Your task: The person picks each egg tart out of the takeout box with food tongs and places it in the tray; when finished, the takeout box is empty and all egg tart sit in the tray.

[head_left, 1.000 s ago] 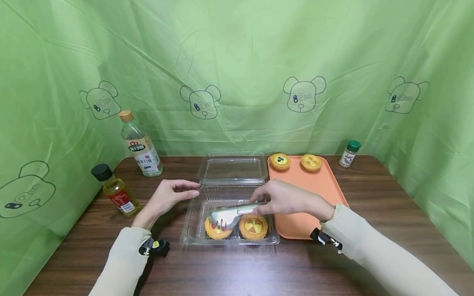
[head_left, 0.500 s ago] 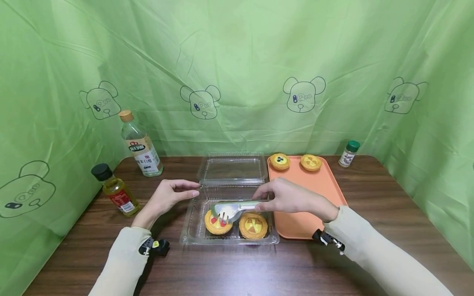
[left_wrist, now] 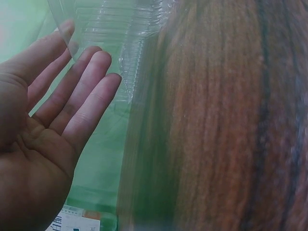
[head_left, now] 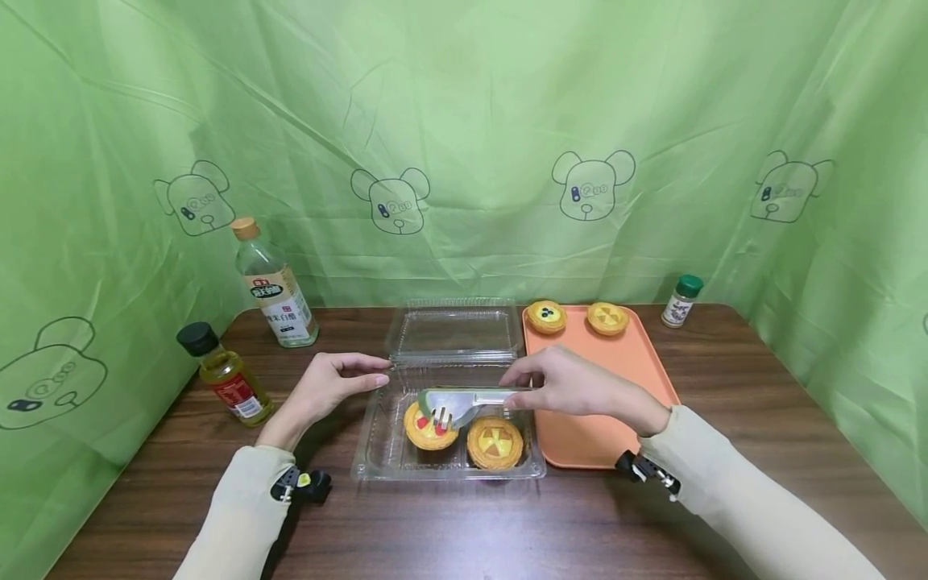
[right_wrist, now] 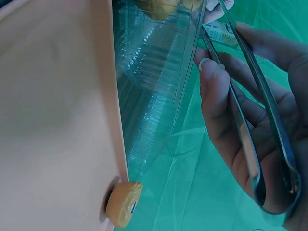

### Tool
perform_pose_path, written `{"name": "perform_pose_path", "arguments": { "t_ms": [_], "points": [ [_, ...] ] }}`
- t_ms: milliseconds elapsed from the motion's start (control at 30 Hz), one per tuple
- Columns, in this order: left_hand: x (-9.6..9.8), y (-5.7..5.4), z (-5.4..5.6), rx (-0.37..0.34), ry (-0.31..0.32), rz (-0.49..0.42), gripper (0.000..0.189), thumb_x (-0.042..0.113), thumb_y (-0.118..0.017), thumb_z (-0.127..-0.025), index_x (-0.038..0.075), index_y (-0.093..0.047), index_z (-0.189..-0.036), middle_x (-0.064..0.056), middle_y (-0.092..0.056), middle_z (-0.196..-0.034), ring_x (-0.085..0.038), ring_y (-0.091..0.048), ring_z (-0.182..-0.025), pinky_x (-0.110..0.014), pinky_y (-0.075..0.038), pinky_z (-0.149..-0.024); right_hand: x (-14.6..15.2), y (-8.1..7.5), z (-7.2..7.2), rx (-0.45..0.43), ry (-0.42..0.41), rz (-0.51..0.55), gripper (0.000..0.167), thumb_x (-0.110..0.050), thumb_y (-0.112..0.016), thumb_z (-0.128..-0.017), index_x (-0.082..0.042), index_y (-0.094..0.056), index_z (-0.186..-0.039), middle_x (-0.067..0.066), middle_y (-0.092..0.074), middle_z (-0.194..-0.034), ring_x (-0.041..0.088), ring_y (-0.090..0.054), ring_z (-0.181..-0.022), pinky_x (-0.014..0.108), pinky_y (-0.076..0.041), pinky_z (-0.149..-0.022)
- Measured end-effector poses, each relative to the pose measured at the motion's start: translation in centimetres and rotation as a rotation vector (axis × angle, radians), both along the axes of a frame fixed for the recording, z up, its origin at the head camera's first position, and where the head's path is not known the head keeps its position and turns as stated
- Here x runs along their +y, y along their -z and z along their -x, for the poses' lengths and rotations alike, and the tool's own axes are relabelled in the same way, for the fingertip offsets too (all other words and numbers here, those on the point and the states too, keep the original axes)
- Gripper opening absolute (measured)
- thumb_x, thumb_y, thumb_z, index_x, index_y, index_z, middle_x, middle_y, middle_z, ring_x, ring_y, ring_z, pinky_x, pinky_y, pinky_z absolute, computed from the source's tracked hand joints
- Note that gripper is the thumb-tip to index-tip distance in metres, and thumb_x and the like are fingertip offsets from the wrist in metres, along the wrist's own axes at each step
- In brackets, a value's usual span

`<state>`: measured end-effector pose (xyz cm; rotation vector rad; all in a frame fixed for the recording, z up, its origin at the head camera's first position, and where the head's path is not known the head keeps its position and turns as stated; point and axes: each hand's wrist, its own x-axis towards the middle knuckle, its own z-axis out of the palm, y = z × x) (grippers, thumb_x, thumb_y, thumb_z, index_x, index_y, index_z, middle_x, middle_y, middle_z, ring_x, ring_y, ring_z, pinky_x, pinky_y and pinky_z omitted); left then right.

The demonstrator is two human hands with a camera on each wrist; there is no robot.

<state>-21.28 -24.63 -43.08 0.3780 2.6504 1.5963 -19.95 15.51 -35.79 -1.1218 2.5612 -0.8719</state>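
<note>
In the head view, my right hand (head_left: pixel 573 383) grips metal serving tongs (head_left: pixel 478 397) between thumb and fingers. The tongs' slotted end lies over an egg tart with red fruit (head_left: pixel 424 435) in the left half of a clear plastic clamshell box (head_left: pixel 368 461). Beside it sits a tart with wedge-shaped topping (head_left: pixel 496 445). My left hand (head_left: pixel 341 377) is at the box's left side near the hinge, thumb and fingertips right at its edge. The left wrist view shows that hand's fingers (left_wrist: pixel 94 103) extended. Both tong arms (right_wrist: pixel 250 82) run through my right hand in the right wrist view.
An orange tray (head_left: pixel 580 435) right of the box bears a blueberry-topped tart (head_left: pixel 547 317) and another wedge-topped tart (head_left: pixel 607 319). A vinegar bottle (head_left: pixel 279 298) and a dark-capped oil bottle (head_left: pixel 234 383) stand at left, a green-capped shaker (head_left: pixel 681 302) at back right. The lid (head_left: pixel 457 330) lies folded back.
The tongs and right hand have shifted slightly up and right in the head view. The red-fruit tart has moved with them, away from the box's front. My left hand has stayed in place.
</note>
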Motion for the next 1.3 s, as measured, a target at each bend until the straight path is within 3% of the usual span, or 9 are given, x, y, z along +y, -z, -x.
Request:
{"name": "perform_pose_path", "arguments": {
  "t_ms": [333,600,800,1300],
  "points": [
    [0.0,0.2,0.2,0.002,0.012,-0.022,0.031,0.025,-0.089,-0.09,0.01,-0.083,-0.117,-0.006,-0.079,-0.116,-0.017,-0.072,-0.1,-0.027,-0.058,-0.081,1.4,-0.5,-0.1,-0.033,0.095,0.049,0.028,-0.031,-0.08,-0.098,-0.015,-0.079,-0.121,-0.009,-0.074,-0.096,0.012,-0.061,-0.068,0.031,-0.052,-0.06],
    [-0.1,0.1,0.1,0.004,0.013,-0.015,0.031,0.026,-0.088,-0.091,0.01,-0.083,-0.118,-0.006,-0.078,-0.116,-0.017,-0.071,-0.1,-0.027,-0.057,-0.081,3.0,-0.7,0.0,-0.114,0.18,0.099,0.025,-0.027,-0.079,-0.098,-0.014,-0.079,-0.12,-0.006,-0.073,-0.094,0.017,-0.061,-0.068,0.031,-0.053,-0.057],
    [-0.2,0.2,0.1,0.011,0.025,-0.033,0.03,0.023,-0.088,-0.091,0.01,-0.082,-0.117,-0.007,-0.078,-0.116,-0.016,-0.072,-0.098,-0.027,-0.058,-0.08,4.4,-1.0,0.0,-0.103,0.232,0.135,0.02,-0.024,-0.08,-0.097,-0.015,-0.08,-0.115,-0.002,-0.069,-0.081,0.018,-0.06,-0.066,0.03,-0.052,-0.055],
    [-0.1,0.1,0.1,0.007,0.017,-0.034,0.03,0.023,-0.088,-0.091,0.009,-0.083,-0.117,-0.007,-0.079,-0.115,-0.016,-0.072,-0.096,-0.027,-0.057,-0.079,9.3,-1.1,-0.2,-0.108,0.411,0.209,0.027,-0.028,-0.082,-0.097,-0.011,-0.08,-0.118,0.005,-0.068,-0.081,0.018,-0.06,-0.066,0.031,-0.053,-0.054]
  ]
}}
